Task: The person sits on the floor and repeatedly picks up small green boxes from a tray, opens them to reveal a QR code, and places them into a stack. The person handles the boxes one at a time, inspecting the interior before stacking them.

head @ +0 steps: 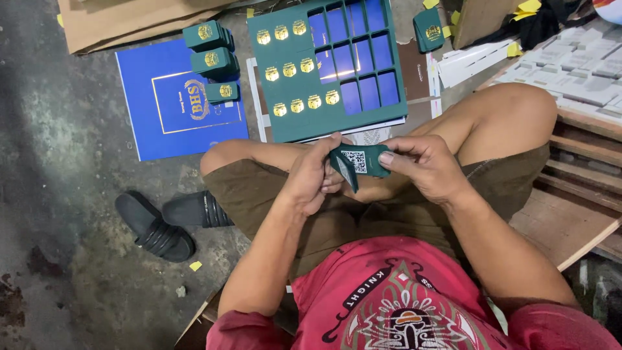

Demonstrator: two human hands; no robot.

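Observation:
Both hands hold one small dark green carton flat [357, 163] above my lap. My left hand [312, 176] grips its left flap, fingers curled around it. My right hand [424, 166] pinches its right end, thumb on top. The carton shows a white patch with a square code and is partly folded. Just beyond my knees lies a large green die-cut sheet [285, 120] with gold emblems and rows of rectangular cut-outs showing blue beneath.
Folded small green boxes [211, 53] are stacked on a blue sheet [170, 120] at the left; another green box [429, 29] lies at the back. Black sandals [155, 228] rest on the concrete floor. Wooden pallet boards [573, 201] and white card pieces [570, 68] are at right.

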